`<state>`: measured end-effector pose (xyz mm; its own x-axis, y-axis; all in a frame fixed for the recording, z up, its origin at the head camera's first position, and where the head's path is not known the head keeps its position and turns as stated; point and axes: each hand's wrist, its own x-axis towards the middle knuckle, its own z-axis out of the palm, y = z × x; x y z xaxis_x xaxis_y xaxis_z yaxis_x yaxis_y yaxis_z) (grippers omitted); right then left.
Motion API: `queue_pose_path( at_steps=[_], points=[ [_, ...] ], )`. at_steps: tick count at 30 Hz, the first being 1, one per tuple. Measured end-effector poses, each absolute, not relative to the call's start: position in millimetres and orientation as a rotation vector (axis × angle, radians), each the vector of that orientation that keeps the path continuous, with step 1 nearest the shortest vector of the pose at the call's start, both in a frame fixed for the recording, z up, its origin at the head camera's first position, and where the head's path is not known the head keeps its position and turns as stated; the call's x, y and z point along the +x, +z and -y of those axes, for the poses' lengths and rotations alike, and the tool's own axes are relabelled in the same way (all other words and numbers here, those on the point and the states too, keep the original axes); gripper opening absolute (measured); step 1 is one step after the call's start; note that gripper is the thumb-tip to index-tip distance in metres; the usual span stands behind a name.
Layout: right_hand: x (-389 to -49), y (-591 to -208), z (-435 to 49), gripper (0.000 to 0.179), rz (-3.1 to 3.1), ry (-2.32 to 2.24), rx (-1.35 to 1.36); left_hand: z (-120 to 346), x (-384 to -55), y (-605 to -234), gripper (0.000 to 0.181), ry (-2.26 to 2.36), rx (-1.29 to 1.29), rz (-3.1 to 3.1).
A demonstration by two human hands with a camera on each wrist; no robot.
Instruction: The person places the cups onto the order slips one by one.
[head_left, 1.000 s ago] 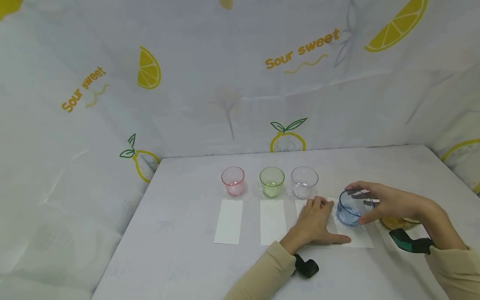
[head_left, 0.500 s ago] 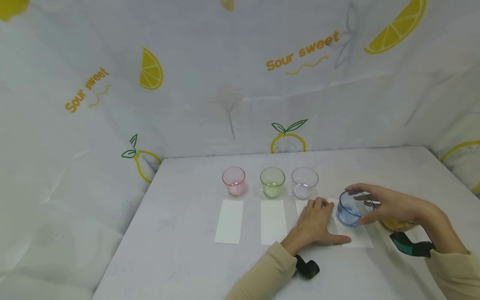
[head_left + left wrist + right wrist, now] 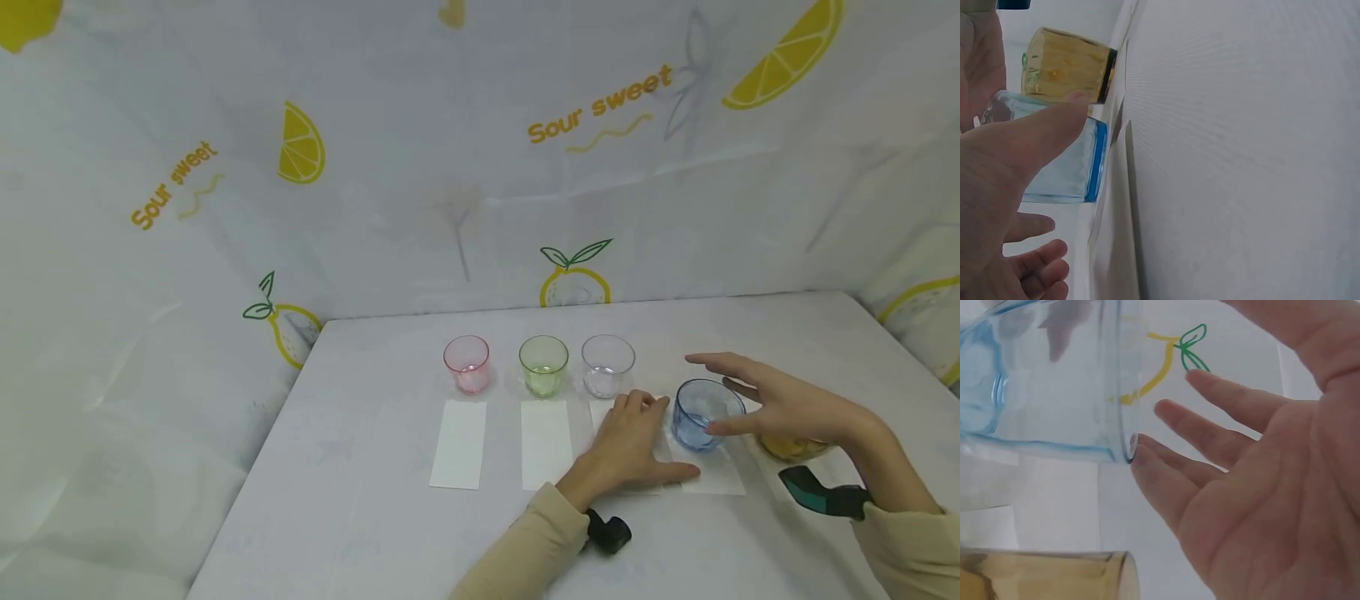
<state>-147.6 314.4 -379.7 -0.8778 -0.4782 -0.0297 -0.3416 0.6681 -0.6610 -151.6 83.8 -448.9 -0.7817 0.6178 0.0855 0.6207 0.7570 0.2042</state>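
A blue-tinted glass (image 3: 692,427) stands upright on a white paper strip (image 3: 716,481). My right hand (image 3: 798,406) is spread loosely on the glass's right side, its thumb overlapping the near wall in the head view. In the right wrist view the fingers (image 3: 1210,428) are extended and parted, with one fingertip right at the rim of the blue glass (image 3: 1054,387). To the left, my left hand (image 3: 630,446) rests over the strips with its thumb stretched out to the right. In the left wrist view its thumb (image 3: 1041,131) crosses in front of the blue glass (image 3: 1057,181).
Pink (image 3: 471,379), green (image 3: 543,381) and clear (image 3: 606,379) glasses stand in a row at the back. White paper strips (image 3: 459,446) lie in front of them. An amber glass (image 3: 789,448) sits under the right hand, partly hidden. A printed cloth (image 3: 420,183) hangs behind the table (image 3: 337,483).
The right hand's fingers have loosened and spread away from the blue glass's rim, the forefinger lifting outward. The glass and the left hand stay nearly in place.
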Motion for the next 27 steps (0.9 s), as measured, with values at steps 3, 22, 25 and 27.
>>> queue_pose_path(
  at_steps=[3,22,25,27],
  points=[
    [-150.5,-373.2,-310.2,0.088,-2.722,-1.011,-0.660,-79.2,-152.0,-445.5,0.094,-0.392,-1.038,2.937],
    [-172.8,-353.7,-265.6,0.085,-2.786,-1.154,-0.762,-32.3,-156.4,-422.8,0.093,-0.508,-1.037,2.989],
    [-176.4,-354.0,-255.9,0.083,-2.762,-1.183,-0.756,-23.9,-156.7,-423.6,0.093,-0.546,-1.016,2.997],
    [-177.9,-354.6,-249.8,0.081,-2.744,-1.198,-0.750,-19.5,-156.9,-425.1,0.093,-0.572,-1.008,2.994]
  ],
)
